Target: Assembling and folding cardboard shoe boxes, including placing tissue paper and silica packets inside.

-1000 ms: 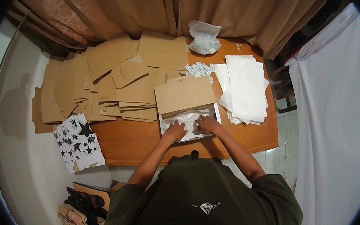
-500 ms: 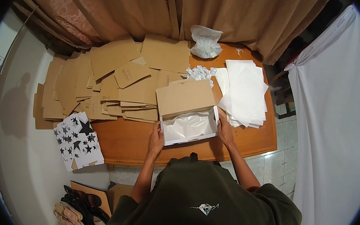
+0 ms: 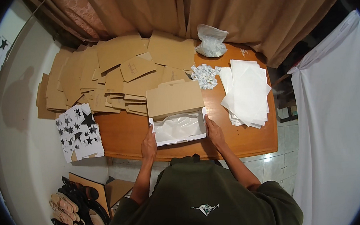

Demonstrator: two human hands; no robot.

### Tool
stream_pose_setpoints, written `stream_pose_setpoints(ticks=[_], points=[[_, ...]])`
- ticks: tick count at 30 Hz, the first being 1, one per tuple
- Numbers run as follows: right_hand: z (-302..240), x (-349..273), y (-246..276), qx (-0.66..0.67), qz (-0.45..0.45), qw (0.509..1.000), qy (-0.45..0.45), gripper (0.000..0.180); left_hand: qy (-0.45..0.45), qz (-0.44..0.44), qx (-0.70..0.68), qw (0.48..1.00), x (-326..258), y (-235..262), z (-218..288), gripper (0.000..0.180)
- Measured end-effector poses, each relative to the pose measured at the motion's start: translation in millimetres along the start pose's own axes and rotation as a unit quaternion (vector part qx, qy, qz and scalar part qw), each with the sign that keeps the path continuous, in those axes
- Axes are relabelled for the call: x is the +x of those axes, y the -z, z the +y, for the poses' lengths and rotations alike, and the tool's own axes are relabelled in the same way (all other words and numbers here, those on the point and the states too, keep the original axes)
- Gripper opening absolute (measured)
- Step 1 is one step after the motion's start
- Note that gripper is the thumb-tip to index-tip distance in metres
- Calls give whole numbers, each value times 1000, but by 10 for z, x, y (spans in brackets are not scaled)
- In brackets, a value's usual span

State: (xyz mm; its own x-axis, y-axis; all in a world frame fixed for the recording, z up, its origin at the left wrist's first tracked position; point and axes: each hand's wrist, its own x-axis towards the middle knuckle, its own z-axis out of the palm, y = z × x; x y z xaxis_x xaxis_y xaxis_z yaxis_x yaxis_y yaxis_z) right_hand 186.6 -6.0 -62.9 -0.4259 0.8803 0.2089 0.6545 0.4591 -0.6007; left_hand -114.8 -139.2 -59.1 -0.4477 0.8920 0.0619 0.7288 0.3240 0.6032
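Observation:
A cardboard box (image 3: 175, 101) lies at the table's front edge, its brown-lined lid raised and tipped back, its outer walls white. Inside it a crumpled, shiny whitish sheet (image 3: 180, 126) covers the bottom; whether anything lies under it is hidden. My left hand (image 3: 149, 144) grips the box's left wall, and my right hand (image 3: 214, 131) the right wall. Small white sachets (image 3: 204, 76) are heaped just behind the lid, to its right. Further right sits a stack of white paper sheets (image 3: 249, 91).
Flat brown cardboard pieces (image 3: 119, 53) are piled at the back left of the wooden table (image 3: 120, 137). Star-patterned white sheets (image 3: 78, 132) lie at its left edge. A clear plastic bag (image 3: 211, 41) stands at the back. Several shoes (image 3: 79, 209) are low on the left.
Both hands have shifted the box to the left, uncovering more of the sachet heap. The lid stays raised, and the view has moved slightly.

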Motion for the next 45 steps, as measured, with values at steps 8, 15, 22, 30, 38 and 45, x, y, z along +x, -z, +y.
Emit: stream_pose_setpoints(ticks=[8,15,22,30,38,45], points=[[0,18,101,-102,-46,994,20,48,-49,-11,227,973,23,-103,47,41],[-48,284,459,-16,-20,999,-44,47,-83,26,94,992,488,210,829,41],[439,889,498,-20,-7,996,-89,39,-226,-27,-57,972,1500,-368,1731,40],[891,1507,412,3,-25,988,-154,32,-235,-214,-4,948,2411,-1380,2295,25],[1261,1961,140,-4,-7,984,-180,27,-210,-292,112,926,2762,-2195,2232,22],[1262,1989,-4,-32,41,981,-188,29,-168,-295,117,933,2648,-2398,2226,26]])
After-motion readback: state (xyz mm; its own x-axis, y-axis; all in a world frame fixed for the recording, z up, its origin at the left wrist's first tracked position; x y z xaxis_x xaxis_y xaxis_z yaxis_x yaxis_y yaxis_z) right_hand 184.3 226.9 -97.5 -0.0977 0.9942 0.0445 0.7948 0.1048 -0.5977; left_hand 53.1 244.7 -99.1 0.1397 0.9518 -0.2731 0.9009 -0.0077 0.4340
